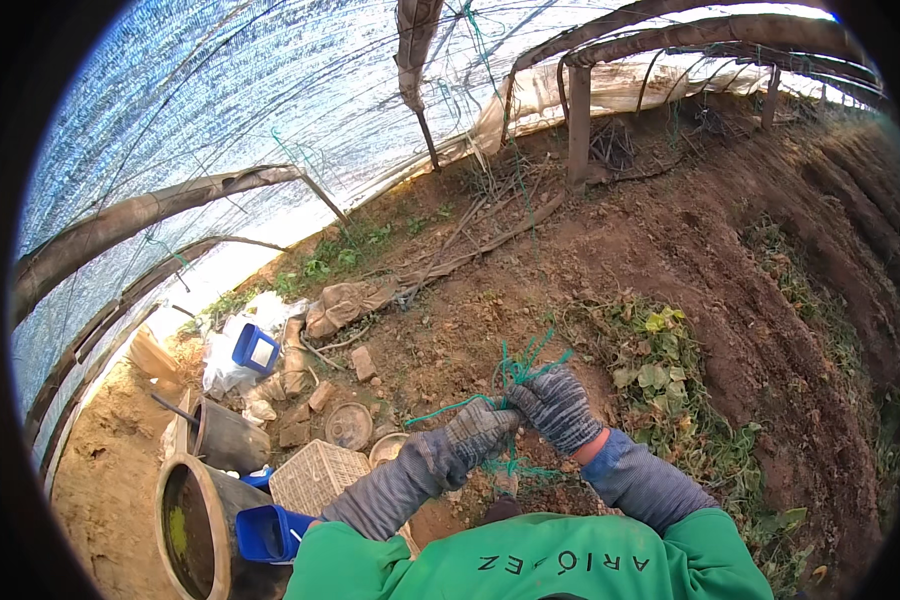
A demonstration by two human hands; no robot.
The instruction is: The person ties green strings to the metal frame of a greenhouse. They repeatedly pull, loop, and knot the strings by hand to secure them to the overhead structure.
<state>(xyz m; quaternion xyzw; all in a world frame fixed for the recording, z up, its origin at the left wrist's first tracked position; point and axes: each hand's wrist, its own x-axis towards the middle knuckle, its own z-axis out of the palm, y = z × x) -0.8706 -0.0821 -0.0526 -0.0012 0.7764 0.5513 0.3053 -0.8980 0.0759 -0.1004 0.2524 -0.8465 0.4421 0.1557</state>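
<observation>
Both of my hands wear grey knitted work gloves and meet in front of my chest. My left hand (483, 430) and my right hand (556, 409) pinch a bundle of green twine (520, 367) between them. Knotted loops and loose ends of the twine stick up above the fingers, and one strand trails off to the left. More green twine (521, 471) hangs below the hands, over the soil. The fingertips are partly hidden by the gloves and twine.
Wilted vines (664, 375) lie at the right along soil ridges. At lower left are a large water-filled vat (221, 525), a blue container (268, 534), a plastic crate (316, 480) and bricks (363, 363). A wooden post (578, 127) stands ahead beside the plastic greenhouse cover.
</observation>
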